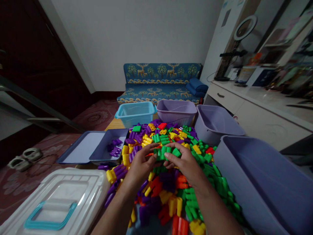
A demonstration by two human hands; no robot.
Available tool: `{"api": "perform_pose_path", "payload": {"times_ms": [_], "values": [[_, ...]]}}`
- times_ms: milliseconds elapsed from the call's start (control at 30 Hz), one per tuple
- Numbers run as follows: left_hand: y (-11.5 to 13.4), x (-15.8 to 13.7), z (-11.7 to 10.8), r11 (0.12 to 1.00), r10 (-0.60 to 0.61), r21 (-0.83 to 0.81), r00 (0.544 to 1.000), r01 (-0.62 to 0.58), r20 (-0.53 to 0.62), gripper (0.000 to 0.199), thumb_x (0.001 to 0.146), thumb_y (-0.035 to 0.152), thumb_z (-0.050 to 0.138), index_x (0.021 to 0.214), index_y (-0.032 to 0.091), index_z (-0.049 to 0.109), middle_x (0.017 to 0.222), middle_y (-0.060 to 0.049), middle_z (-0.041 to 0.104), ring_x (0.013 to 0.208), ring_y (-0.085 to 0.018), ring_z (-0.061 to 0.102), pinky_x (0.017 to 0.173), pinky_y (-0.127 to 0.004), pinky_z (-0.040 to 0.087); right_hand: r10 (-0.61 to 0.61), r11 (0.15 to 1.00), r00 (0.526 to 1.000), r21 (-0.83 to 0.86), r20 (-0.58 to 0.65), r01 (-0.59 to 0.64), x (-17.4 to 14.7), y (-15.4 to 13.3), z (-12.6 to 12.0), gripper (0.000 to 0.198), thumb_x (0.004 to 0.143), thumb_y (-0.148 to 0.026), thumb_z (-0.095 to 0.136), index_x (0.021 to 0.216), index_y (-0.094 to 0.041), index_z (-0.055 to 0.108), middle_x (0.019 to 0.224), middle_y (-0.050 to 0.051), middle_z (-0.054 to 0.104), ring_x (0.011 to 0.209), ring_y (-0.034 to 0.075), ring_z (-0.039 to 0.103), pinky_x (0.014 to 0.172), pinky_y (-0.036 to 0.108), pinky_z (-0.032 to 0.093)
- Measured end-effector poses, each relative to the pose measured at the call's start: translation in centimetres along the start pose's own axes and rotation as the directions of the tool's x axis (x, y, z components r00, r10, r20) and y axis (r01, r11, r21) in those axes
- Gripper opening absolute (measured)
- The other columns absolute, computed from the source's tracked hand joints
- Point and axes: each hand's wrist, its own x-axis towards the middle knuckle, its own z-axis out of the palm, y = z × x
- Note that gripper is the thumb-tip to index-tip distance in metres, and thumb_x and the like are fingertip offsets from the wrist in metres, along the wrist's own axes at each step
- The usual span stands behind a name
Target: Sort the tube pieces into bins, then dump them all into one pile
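Note:
Both of my hands hold green plastic building blocks over the middle of a large pile. My left hand has its thumb and fingers closed at the left end of the green blocks. On the other end my right hand is closed, its thumb lying across the front. Whether the held blocks are joined to each other, I cannot tell. Around and below them spread loose blocks in purple, yellow, red and green, such as a yellow block and a red block. Green ones gather mostly on the right.
Behind the pile stand a light-blue bin and a purple bin. Two more bins line the right side. A dark tray with purple blocks sits left, beside a white lidded box.

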Motion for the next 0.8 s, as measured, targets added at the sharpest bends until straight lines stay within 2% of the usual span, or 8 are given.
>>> {"api": "perform_pose_path", "payload": {"times_ms": [67, 167, 233, 300, 400, 500, 600, 800], "values": [[-0.1, -0.1, -0.6, 1.000, 0.009, 0.021, 1.000, -0.010, 0.021, 0.053, 0.072, 0.036, 0.068, 0.120, 0.014, 0.057, 0.117, -0.015, 0.063, 0.094, -0.025, 0.066, 0.078, -0.040, 0.056, 0.007, 1.000, 1.000, -0.002, -0.009, -0.007, 0.0, 0.0, 0.1, 0.042, 0.069, -0.039, 0.071, 0.101, -0.017, 0.055, 0.065, -0.002, 0.064, 0.057, 0.014, 0.065, 0.052, 0.024, 0.054], [-0.5, -0.2, -1.4, 0.958, 0.155, 0.249, 0.987, -0.139, -0.046, 0.045, 0.076, 0.028, 0.064, 0.120, 0.017, 0.060, 0.119, -0.012, 0.064, 0.108, -0.027, 0.061, 0.089, -0.041, 0.052, 0.003, 0.999, 0.998, 0.044, -0.067, 0.000, 0.3, 0.0, -0.1, 0.043, 0.068, -0.039, 0.072, 0.102, -0.018, 0.055, 0.070, -0.002, 0.064, 0.056, 0.013, 0.064, 0.052, 0.025, 0.055], [-1.0, -0.3, -1.5, 0.872, 0.314, 0.429, 0.942, -0.236, -0.118, 0.038, 0.079, 0.021, 0.060, 0.117, 0.020, 0.063, 0.127, -0.011, 0.059, 0.117, -0.027, 0.055, 0.093, -0.040, 0.050, 0.013, 0.995, 0.994, 0.102, -0.111, -0.002, 0.4, -0.2, -0.4, 0.045, 0.068, -0.037, 0.072, 0.106, -0.020, 0.056, 0.076, -0.002, 0.064, 0.056, 0.013, 0.064, 0.052, 0.025, 0.055], [-1.6, -0.2, -1.4, 0.769, 0.461, 0.564, 0.872, -0.300, -0.164, 0.034, 0.081, 0.017, 0.056, 0.114, 0.021, 0.064, 0.132, -0.011, 0.054, 0.121, -0.026, 0.053, 0.094, -0.041, 0.049, 0.040, 0.989, 0.990, 0.146, -0.134, -0.021, 0.5, -0.7, -0.6, 0.045, 0.068, -0.034, 0.072, 0.108, -0.022, 0.057, 0.078, -0.002, 0.064, 0.058, 0.013, 0.065, 0.052, 0.024, 0.055], [-2.8, 0.1, -0.9, 0.635, 0.594, 0.691, 0.790, -0.345, -0.153, 0.031, 0.085, 0.016, 0.053, 0.112, 0.024, 0.065, 0.131, -0.009, 0.054, 0.121, -0.024, 0.052, 0.099, -0.044, 0.046, 0.090, 0.986, 0.990, 0.148, -0.107, -0.074, 0.5, -1.6, -0.6, 0.038, 0.071, -0.032, 0.070, 0.106, -0.022, 0.060, 0.075, -0.001, 0.066, 0.056, 0.013, 0.064, 0.051, 0.024, 0.054], [-3.9, 0.4, -0.7, 0.560, 0.639, 0.738, 0.763, -0.377, -0.095, 0.028, 0.086, 0.017, 0.054, 0.111, 0.023, 0.065, 0.128, -0.009, 0.055, 0.122, -0.024, 0.050, 0.101, -0.046, 0.044, 0.124, 0.985, 0.992, 0.120, -0.018, -0.121, 1.1, -2.4, 0.0, 0.032, 0.074, -0.029, 0.066, 0.104, -0.021, 0.060, 0.072, 0.000, 0.067, 0.053, 0.012, 0.063, 0.049, 0.022, 0.054], [-4.4, 0.5, -0.7, 0.548, 0.648, 0.736, 0.758, -0.397, -0.074, 0.027, 0.086, 0.018, 0.055, 0.111, 0.022, 0.065, 0.128, -0.010, 0.054, 0.123, -0.024, 0.049, 0.102, -0.045, 0.044, 0.143, 0.979, 0.988, 0.137, 0.053, -0.149, 2.8, -3.0, 0.9, 0.026, 0.078, -0.023, 0.062, 0.104, -0.020, 0.059, 0.072, 0.000, 0.068, 0.055, 0.012, 0.065, 0.049, 0.022, 0.054], [-4.2, 0.4, -0.7, 0.544, 0.631, 0.746, 0.773, -0.384, -0.062, 0.021, 0.086, 0.017, 0.056, 0.104, 0.020, 0.067, 0.129, -0.011, 0.053, 0.124, -0.024, 0.048, 0.103, -0.045, 0.042, 0.158, 0.975, 0.984, 0.147, 0.087, -0.169, 10.5, -5.2, 3.5, 0.008, 0.082, -0.010, 0.055, 0.086, -0.015, 0.059, 0.067, 0.002, 0.066, 0.059, 0.012, 0.064, 0.053, 0.022, 0.055]]}}
